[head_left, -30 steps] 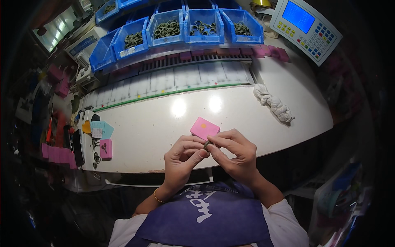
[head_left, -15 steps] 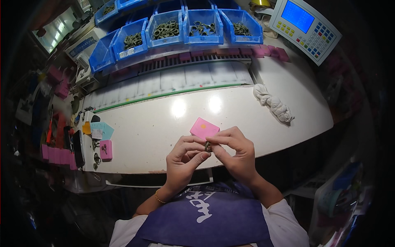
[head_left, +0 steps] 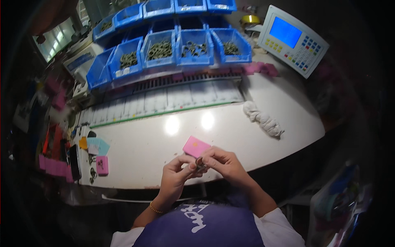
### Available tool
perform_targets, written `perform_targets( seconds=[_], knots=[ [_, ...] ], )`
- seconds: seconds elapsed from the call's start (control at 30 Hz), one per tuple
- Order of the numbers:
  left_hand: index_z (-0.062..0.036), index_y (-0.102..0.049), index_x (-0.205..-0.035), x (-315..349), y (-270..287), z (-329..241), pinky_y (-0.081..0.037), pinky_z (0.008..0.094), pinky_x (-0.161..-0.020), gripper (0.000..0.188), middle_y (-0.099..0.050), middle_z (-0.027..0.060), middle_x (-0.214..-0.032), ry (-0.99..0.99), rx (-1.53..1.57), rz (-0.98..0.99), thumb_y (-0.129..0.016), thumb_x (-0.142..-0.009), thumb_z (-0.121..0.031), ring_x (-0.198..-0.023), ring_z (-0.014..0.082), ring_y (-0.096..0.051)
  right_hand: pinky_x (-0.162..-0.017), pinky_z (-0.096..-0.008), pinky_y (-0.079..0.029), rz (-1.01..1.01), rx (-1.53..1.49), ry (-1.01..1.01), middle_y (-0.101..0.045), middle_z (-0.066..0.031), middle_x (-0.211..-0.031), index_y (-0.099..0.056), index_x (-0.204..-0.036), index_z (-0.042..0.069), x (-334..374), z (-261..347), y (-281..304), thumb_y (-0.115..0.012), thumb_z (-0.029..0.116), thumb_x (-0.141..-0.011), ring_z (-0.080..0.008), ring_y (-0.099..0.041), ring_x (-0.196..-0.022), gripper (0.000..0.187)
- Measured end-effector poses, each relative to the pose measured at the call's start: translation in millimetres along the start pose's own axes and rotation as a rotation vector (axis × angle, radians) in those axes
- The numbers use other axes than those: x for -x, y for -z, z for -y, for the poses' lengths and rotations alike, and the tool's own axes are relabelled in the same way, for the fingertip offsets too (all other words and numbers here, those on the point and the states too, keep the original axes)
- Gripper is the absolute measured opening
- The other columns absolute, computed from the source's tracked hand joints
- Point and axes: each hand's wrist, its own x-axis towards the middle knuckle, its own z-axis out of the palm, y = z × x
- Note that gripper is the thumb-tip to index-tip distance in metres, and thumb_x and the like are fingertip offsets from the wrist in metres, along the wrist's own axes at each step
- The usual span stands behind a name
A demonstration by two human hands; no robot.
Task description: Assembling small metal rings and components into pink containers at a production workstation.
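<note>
Just in front of my body, the fingertips of both hands close round a small dark ring (head_left: 200, 163). My left hand (head_left: 174, 174) pinches it between thumb and fingers from the left. From the right, my right hand (head_left: 225, 163) grips it with thumb and forefinger, so the fingers cover much of it. Directly beyond the fingers lies a flat pink block (head_left: 195, 145) with a yellowish mark on top, on the white worktable (head_left: 148, 158).
Blue bins (head_left: 160, 49) with dark green rings stand along the back. A keypad console with a blue screen (head_left: 293, 39) is at back right, a twisted white cloth (head_left: 263, 119) below it. At left, a small pink block (head_left: 102, 165) sits beside several dark rings (head_left: 93, 175).
The whole view has tilted upward, so the table and bins sit lower in it. Both hands still hold the ring, which has turned between the fingertips.
</note>
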Motion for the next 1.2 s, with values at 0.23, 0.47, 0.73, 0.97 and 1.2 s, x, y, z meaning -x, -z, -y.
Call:
perform_targets(
  seconds=[0.23,0.47,0.73,0.97,1.2],
  knots=[
    [-0.0002,-0.059,-0.118,-10.3,15.0,13.2,-0.058,0.0326,-0.076,0.038,-0.065,0.0146,-0.110,-0.015,-0.371,-0.172,-0.077,-0.088,-0.015,-0.091,0.0259,-0.070,-0.069,-0.0236,-0.046,-0.444,0.744,0.480,-0.068,-0.0032,-0.093,-0.075,-0.093,0.004,-63.2,36.2,76.4,-0.074,0.012,-0.089,-0.0100,-0.059,-0.076,0.009],
    [-0.0072,-0.052,-0.138,-34.7,-2.2,30.0,-0.039,0.0479,-0.103,0.087,-0.049,0.0187,-0.130,-0.417,-1.446,-0.175,-0.090,-0.064,-0.030,-0.122,0.0390,-0.041,-0.085,-0.0389,-0.051,-0.718,1.271,0.730,-0.070,-0.0184,-0.099,-0.074,-0.107,0.001,-189.6,171.5,171.3,-0.070,0.025,-0.088,-0.0325,-0.067,-0.091,0.030],
    [-0.0021,-0.058,-0.131,-54.2,23.0,33.6,-0.049,0.0393,-0.095,0.068,-0.062,0.0169,-0.120,-0.417,-1.106,-0.274,-0.083,-0.074,-0.028,-0.108,0.0291,-0.060,-0.107,-0.0414,-0.041,0.021,0.828,0.174,-0.057,-0.0170,-0.140,-0.047,-0.148,0.010,-54.1,13.7,63.8,-0.079,0.027,-0.086,-0.0310,-0.053,-0.126,0.072],
    [0.0017,-0.068,-0.119,-43.1,17.7,28.8,-0.055,0.0302,-0.083,0.039,-0.073,0.0150,-0.101,-0.169,-0.571,-0.227,-0.072,-0.089,-0.024,-0.090,0.0178,-0.069,-0.100,-0.0339,-0.047,-0.226,0.534,0.228,-0.058,-0.0193,-0.134,-0.050,-0.145,0.006,-9.1,-59.9,5.9,-0.075,0.020,-0.089,-0.0267,-0.061,-0.116,0.063],
    [0.0022,-0.065,-0.107,-57.8,33.6,18.6,-0.050,0.0227,-0.068,0.016,-0.069,0.0043,-0.092,-0.165,-0.396,-0.334,-0.064,-0.099,-0.011,-0.083,0.0063,-0.062,-0.099,-0.0342,-0.048,-0.164,0.383,0.317,-0.062,-0.0168,-0.129,-0.068,-0.119,0.004,-2.2,-65.2,7.4,-0.072,0.011,-0.089,-0.0259,-0.063,-0.112,0.031]
  ],
)
